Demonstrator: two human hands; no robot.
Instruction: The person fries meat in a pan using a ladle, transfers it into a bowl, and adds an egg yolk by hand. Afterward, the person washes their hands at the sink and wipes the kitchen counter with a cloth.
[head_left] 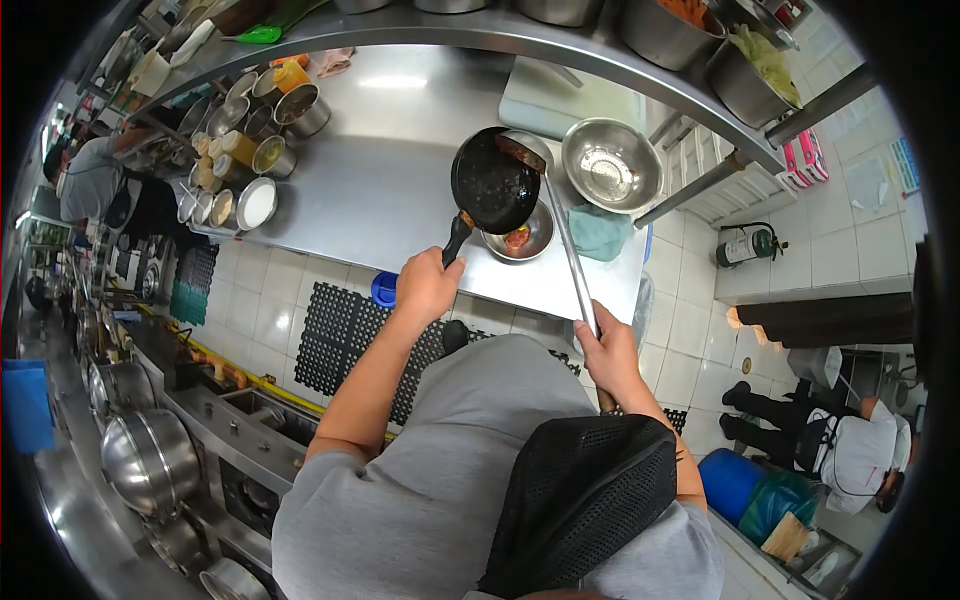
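My left hand (429, 284) is closed round the handle of a black frying pan (490, 190), which is held above the steel table. My right hand (609, 352) grips a long-handled metal ladle (570, 245) with a wooden end. The ladle's rounded head is at the pan's right rim, where a browned piece of food (521, 153) shows. Partly under the pan stands a small steel bowl (542, 232), with a reddish-brown piece of food (517, 238) in it. The pan hides part of that bowl.
A larger steel bowl (612, 160), a green cloth (598, 232) and a white cutting board (535, 100) are at the right. Several sauce containers (270, 156) crowd the table's left end. A shelf (470, 28) crosses above. Other people are at far left and right.
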